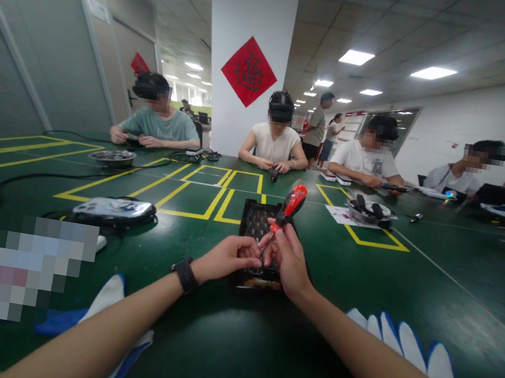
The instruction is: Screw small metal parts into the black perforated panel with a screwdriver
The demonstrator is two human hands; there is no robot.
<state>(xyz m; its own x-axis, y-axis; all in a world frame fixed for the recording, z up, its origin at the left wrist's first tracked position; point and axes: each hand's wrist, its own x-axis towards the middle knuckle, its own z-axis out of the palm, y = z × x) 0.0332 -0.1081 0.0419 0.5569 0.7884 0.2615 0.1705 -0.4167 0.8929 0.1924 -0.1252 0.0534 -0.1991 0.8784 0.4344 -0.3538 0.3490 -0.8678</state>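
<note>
My right hand (288,260) is closed around a red and black screwdriver (289,206), handle up and shaft slanting down to the left. My left hand (228,257), with a black watch on its wrist, pinches the lower end of the shaft with its fingertips. Both hands hover over a black bit case (257,222) that lies open on the green table (362,283). What sits at the screwdriver's tip is too small to see.
White and blue gloves (404,350) lie near my right arm, another glove (112,304) under my left. A grey device (112,209) with cables sits at the left. Several people sit along the far edge, with trays (112,157) and tools before them. Yellow lines mark the table.
</note>
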